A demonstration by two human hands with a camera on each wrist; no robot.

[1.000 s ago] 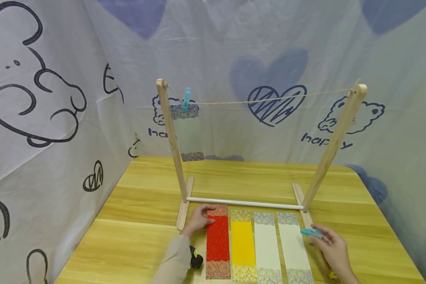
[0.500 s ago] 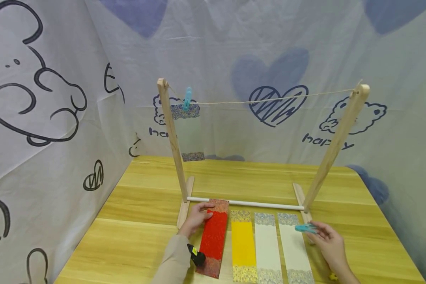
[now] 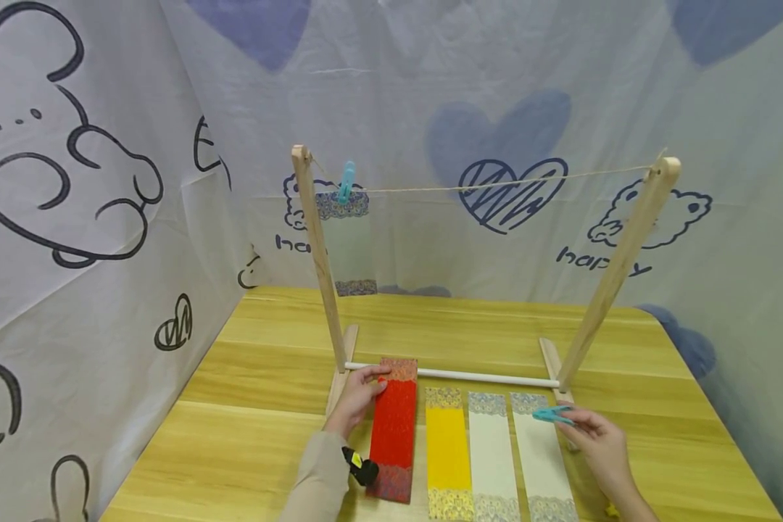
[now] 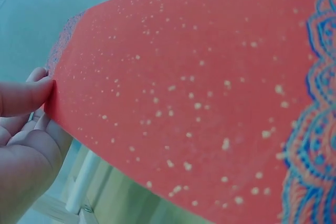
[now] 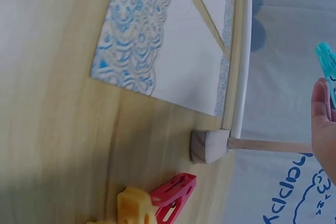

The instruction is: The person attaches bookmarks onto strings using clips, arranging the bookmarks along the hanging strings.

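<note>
My left hand (image 3: 359, 398) pinches a red paper strip (image 3: 392, 424) by its left edge near the top, thumb on the front; the left wrist view shows gold flecks and a lacy patterned border on the strip. Between the fingertips of my right hand (image 3: 598, 442) is a light blue clothespin (image 3: 552, 414), above the rightmost white strip (image 3: 543, 457). A yellow strip (image 3: 448, 449) and another white strip (image 3: 492, 453) lie between them on the table. On the string (image 3: 431, 189), a second blue clothespin (image 3: 346, 183) holds a pale strip (image 3: 349, 246) at the left end.
The string spans two wooden posts (image 3: 320, 254), joined low down by a white rod (image 3: 483, 376). A red clothespin (image 5: 176, 195) and a yellow clothespin (image 5: 134, 205) lie on the table at the right. A patterned cloth (image 3: 391, 87) hangs behind the table.
My left hand has lifted the red strip from its place beside the yellow one, raising it away from the table. My right hand has brought the blue clothespin slightly left and up.
</note>
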